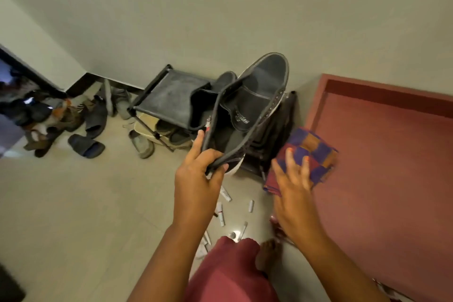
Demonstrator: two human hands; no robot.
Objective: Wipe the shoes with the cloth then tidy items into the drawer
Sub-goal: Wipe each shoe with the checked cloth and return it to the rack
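The left hand (199,167) grips one black shoe (247,115) by its heel rim, thumb on the outside and fingers curled over the edge, holding it up in the air with its opening toward the camera; a black slide sandal (247,100) with white lettering sits tucked inside it. The right hand (293,179) holds one folded checked cloth (310,154), purple, orange and maroon, its fingers spread over the near side and pressing it against the palm, just beside the shoe's right side but not touching it.

Behind the shoe stands one black shoe rack (169,100) against the wall, its top fabric shelf bare at the left end and one more dark shoe (225,78) at its right end; pale shoes (169,130) lie on its lower level, too shadowed to count. On the floor left of the rack lie one grey-green shoe (142,146) and one dark blue slide (85,146), with a heap of footwear (44,117) beyond in the far left corner.

On the floor below the hands lie about six small white tubes (221,213), scattered. A reddish-brown door (382,167) fills the right side. A maroon garment (230,274) and one bare foot (267,255) show at the bottom edge
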